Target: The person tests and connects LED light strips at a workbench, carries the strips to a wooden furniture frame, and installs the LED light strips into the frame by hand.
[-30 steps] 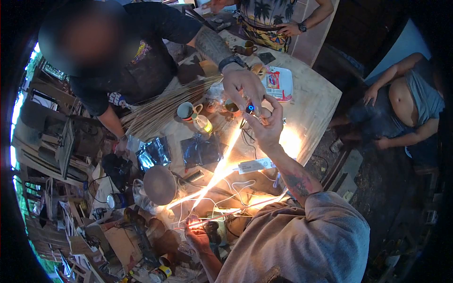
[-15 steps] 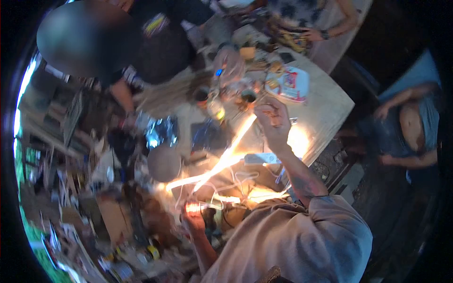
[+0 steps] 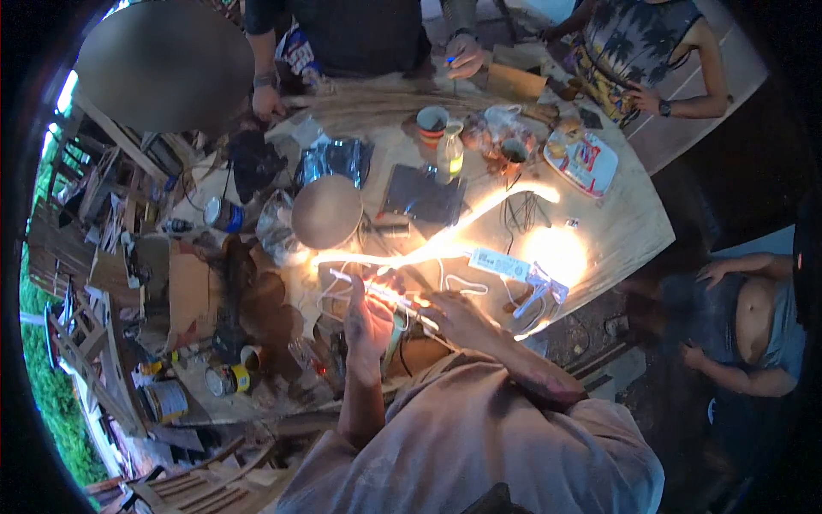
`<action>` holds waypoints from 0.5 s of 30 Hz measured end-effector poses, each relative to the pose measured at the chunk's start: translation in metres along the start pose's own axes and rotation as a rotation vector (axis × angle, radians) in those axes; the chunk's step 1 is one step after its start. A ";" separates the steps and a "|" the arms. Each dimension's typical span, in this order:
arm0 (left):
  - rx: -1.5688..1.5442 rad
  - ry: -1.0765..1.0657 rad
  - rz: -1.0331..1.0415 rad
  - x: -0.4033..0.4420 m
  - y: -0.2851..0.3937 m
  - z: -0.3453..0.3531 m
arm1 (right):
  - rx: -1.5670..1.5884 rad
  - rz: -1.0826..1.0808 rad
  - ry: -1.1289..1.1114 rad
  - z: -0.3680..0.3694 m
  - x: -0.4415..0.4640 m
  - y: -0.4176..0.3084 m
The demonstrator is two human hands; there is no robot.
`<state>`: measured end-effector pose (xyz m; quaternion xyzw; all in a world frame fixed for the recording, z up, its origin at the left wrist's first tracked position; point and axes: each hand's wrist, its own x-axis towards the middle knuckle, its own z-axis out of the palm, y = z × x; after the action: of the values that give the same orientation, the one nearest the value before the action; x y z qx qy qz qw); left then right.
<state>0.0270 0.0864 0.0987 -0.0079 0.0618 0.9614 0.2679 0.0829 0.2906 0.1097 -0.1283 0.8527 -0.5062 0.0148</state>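
wooden tabletop (image 3: 640,230) edge beyond right hand (image 3: 461,317), its grip unclear; left hand (image 3: 370,324) around thin rod (image 3: 385,297)

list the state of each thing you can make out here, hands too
bare left hand, raised, grip unclear
slim pale strip, slanting across the left hand
bare right hand, beside the strip, grip unclear
bright white light band, lit
clear bottle with yellow lower part, upright
grey-and-orange round cup, upright, open-topped
white oblong labelled box, label facing up
black rectangular sheet, lying flat
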 end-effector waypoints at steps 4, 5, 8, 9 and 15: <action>0.444 0.461 0.182 -0.003 -0.017 0.019 | -0.008 0.083 -0.030 -0.003 -0.008 -0.003; 0.453 0.421 0.168 -0.007 -0.016 0.009 | 0.010 0.111 -0.040 -0.006 -0.012 -0.002; 0.483 0.417 0.137 -0.014 -0.013 0.007 | 0.004 0.191 0.067 -0.025 -0.023 -0.007; 0.455 0.445 0.109 -0.017 -0.010 0.005 | -0.006 0.179 0.193 -0.027 -0.029 -0.003; 0.425 0.311 0.108 -0.028 0.003 -0.016 | 0.107 0.358 0.640 -0.070 -0.083 0.080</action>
<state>0.0496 0.0675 0.0841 -0.0956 0.3032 0.9270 0.1989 0.1365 0.4063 0.0656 0.1887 0.7953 -0.5541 -0.1575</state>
